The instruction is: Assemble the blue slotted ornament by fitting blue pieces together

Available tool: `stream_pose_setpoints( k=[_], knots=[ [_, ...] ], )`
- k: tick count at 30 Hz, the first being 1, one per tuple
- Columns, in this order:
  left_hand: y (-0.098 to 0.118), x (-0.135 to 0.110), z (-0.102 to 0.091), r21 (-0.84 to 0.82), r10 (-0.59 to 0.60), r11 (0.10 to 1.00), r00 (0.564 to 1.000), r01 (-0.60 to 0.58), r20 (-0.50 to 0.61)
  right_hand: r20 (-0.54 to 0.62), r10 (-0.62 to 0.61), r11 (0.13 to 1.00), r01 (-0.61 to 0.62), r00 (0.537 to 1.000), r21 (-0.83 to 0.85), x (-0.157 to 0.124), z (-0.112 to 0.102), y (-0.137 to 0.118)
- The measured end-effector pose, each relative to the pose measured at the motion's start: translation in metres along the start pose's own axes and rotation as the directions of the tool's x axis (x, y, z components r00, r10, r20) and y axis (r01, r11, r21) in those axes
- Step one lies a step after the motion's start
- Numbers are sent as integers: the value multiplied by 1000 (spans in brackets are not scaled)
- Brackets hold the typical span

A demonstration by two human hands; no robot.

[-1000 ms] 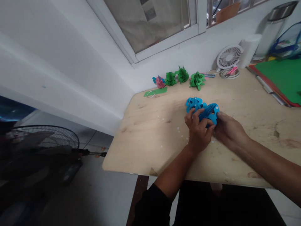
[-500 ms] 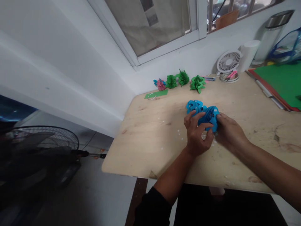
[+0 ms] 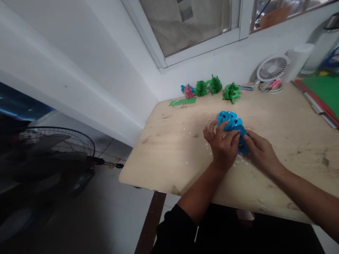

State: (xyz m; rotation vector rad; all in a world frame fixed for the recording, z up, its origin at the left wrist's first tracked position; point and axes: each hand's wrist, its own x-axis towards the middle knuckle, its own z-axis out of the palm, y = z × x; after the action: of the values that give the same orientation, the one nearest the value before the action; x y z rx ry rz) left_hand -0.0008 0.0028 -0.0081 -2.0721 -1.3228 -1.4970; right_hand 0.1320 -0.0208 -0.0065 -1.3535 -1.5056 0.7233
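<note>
A blue folded-paper figure [image 3: 230, 119] made of cut layers lies just over the wooden table [image 3: 164, 155], between my two hands. My left hand [image 3: 221, 144] pinches its near part between thumb and forefinger, the other fingers curled beside it. From the right, my right hand [image 3: 261, 150] grips the figure's edge between thumb and fingers. Part of the blue paper is covered by the fingers. Tiny white paper bits [image 3: 241, 158] are scattered on the wood below my hands.
Green paper figures [image 3: 215, 84] and a pink-and-blue one [image 3: 189, 91] stand along the wall. Near them lies a green strip [image 3: 185, 102] with a white ring. A small white fan [image 3: 272, 68], a tape roll [image 3: 270, 88] and green sheets [image 3: 324, 91] are at the back right.
The view has shifted, so the scene sits further right. The blue paper has been pressed flatter and turned between my hands; my left thumb and forefinger have closed onto it.
</note>
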Motion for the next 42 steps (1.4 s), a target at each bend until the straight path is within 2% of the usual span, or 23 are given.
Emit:
stream_pose_setpoints(
  k=[5, 11, 17, 20, 29, 35, 42],
  knots=[
    [1, 1, -1, 45, -17, 999, 1000, 17, -1, 31, -8, 990, 12, 999, -142, -2, -1, -8],
    [1, 2, -1, 46, -18, 999, 1000, 18, 7, 37, -49, 973, 56, 998, -222, -2, -1, -15],
    [0, 2, -1, -13, -20, 1000, 1000, 20, 2, 14, -68, 973, 69, 998, -221, -4, -1, -16],
    [-2, 0, -1, -30, -20, 999, 999, 21, 33, 13, -73, 972, 74, 997, -222, -5, -1, -17],
    [0, 0, -3, -7, -4, 1000, 998, 5, 65, 20, -66, 955, 69, 998, -287, -6, 0, -16],
    [1, 1, -3, -2, 15, 1000, 1000, -15, 15, 33, -61, 963, 68, 998, -261, -6, 0, -19],
    [-2, 1, -3, 15, 40, 999, 999, -41, 31, 27, -79, 949, 84, 996, -306, -6, -1, -13]
  ],
)
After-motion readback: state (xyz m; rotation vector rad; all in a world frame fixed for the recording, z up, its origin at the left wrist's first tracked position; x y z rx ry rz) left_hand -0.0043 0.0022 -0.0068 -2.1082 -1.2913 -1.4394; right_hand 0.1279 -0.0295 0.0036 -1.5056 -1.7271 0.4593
